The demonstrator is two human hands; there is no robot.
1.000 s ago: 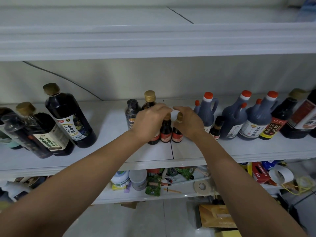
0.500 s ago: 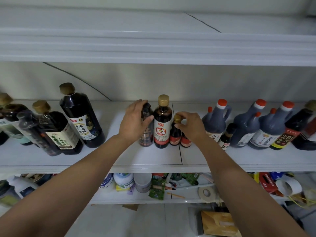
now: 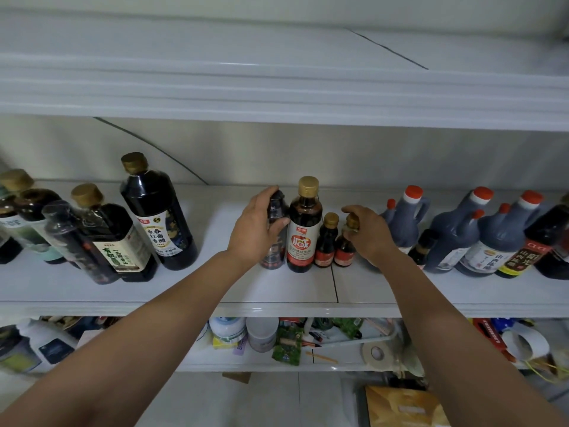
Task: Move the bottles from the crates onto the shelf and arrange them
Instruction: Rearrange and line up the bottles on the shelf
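Observation:
On the white shelf [image 3: 184, 291] stands a row of dark sauce bottles. My left hand [image 3: 257, 228] grips a dark black-capped bottle [image 3: 275, 241], which stands against a taller gold-capped bottle with a red label [image 3: 304, 224]. To its right are two small gold-capped bottles: one [image 3: 326, 241] stands free, and my right hand [image 3: 371, 232] pinches the top of the other [image 3: 344, 251]. No crate is in view.
Several large gold-capped bottles [image 3: 157, 211] stand at the shelf's left. Grey jugs with red caps [image 3: 406, 220] crowd the right. Another shelf board [image 3: 277, 97] hangs close above. The lower shelf [image 3: 277, 365] holds jars, tape rolls and packets.
My left hand left the small bottles, moved left and took hold of the black-capped bottle. My right hand stays on the small bottle's top. The camera shifted so the shelf appears further right.

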